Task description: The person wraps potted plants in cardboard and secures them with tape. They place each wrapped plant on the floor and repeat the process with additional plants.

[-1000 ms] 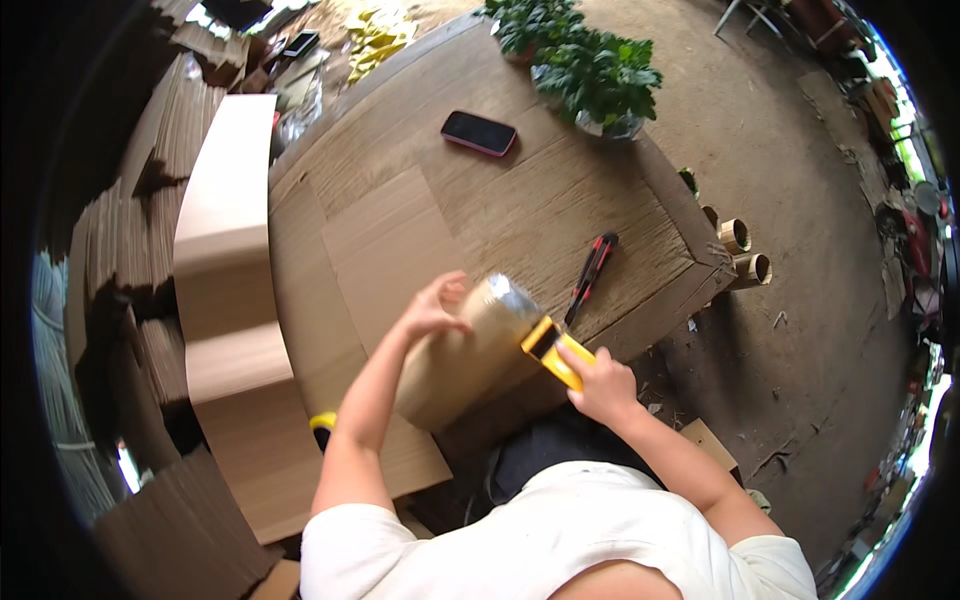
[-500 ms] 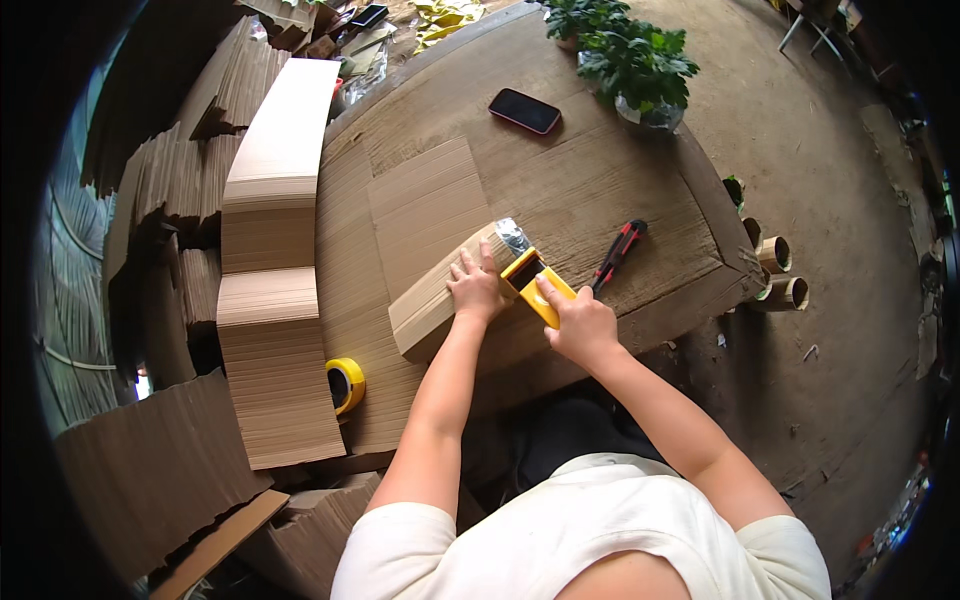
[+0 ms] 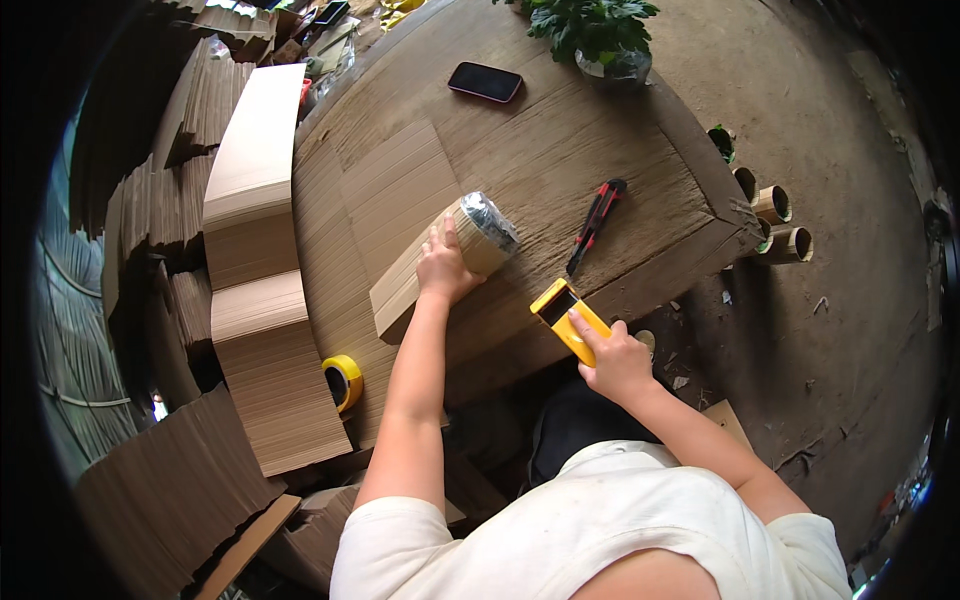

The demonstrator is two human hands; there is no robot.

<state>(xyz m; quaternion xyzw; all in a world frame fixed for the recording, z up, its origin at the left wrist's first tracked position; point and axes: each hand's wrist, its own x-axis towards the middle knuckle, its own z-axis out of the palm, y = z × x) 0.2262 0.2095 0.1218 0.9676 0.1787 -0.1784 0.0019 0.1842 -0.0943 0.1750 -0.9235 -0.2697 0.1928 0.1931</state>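
Yellow dispenser [image 3: 578, 328], hands [image 3: 447, 270] [image 3: 619, 364] apart

I log the head-worn fisheye camera as looking steeply down past the off-white short-sleeved shirt [image 3: 640, 510], fairly near the bare left hand [image 3: 445, 268] and bare right hand [image 3: 617, 362], taking in stacked brown cardboard [image 3: 170, 470], brown wood-grained table [image 3: 560, 140] and dusty brown floor [image 3: 810, 400].

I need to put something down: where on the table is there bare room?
Bare tabletop lies between phone, potted plant and utility knife, and right of the knife. The left is crowded: left hand on cardboard package, tape roll, cardboard stack.
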